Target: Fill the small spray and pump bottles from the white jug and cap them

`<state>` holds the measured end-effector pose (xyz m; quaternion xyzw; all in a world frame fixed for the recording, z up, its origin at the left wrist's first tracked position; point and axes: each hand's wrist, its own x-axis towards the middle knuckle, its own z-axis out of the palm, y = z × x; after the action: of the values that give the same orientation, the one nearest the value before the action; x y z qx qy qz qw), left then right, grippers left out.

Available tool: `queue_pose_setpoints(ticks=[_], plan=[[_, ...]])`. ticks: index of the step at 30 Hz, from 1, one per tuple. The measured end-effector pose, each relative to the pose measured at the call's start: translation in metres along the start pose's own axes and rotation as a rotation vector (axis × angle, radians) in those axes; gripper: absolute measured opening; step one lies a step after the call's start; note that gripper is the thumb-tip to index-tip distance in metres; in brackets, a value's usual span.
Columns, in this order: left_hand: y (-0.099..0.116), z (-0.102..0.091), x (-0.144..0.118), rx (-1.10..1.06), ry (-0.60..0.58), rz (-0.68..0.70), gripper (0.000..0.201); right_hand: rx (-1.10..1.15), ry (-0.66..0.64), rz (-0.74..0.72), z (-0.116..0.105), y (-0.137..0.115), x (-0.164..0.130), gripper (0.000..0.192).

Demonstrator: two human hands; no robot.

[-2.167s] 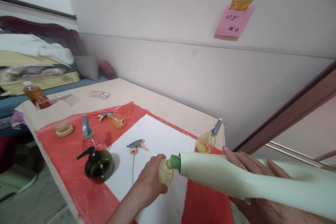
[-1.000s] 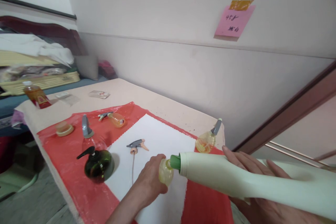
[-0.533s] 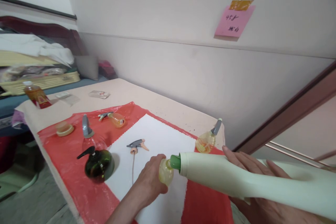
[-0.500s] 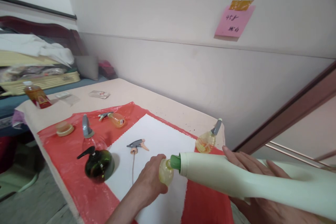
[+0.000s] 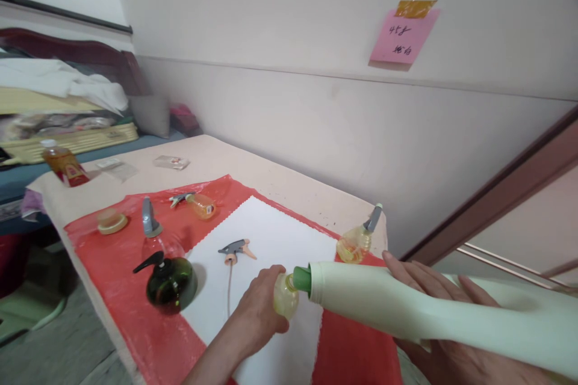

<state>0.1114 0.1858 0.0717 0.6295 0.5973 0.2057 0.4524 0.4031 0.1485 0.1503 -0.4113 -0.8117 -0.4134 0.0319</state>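
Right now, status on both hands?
Left hand grips small clear round bottle. Right hand cradles big pale-green jug, tipped, green spout at bottle mouth. Nothing between them.

A home bedroom: wooden bed headboard [image 5: 67, 51], piled bedding [image 5: 58, 81], plain table [image 5: 280, 177].

Pale wall [image 5: 280, 24] with pink note [image 5: 401, 35]; bed [image 5: 67, 102] at far left.

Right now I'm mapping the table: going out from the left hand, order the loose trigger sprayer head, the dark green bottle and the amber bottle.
From the left hand:
1. Loose trigger sprayer head, on the white sheet.
2. Dark green bottle, left, on the red sheet.
3. Amber bottle, far left table edge.
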Motion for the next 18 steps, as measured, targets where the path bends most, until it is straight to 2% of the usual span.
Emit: queue_pose_setpoints(ticks=[18], plan=[[-0.0027, 0.0012, 0.0013, 0.004, -0.004, 0.008, 0.072, 0.009, -0.015, 0.008, 0.0000, -0.0006, -0.0004, 0.052]])
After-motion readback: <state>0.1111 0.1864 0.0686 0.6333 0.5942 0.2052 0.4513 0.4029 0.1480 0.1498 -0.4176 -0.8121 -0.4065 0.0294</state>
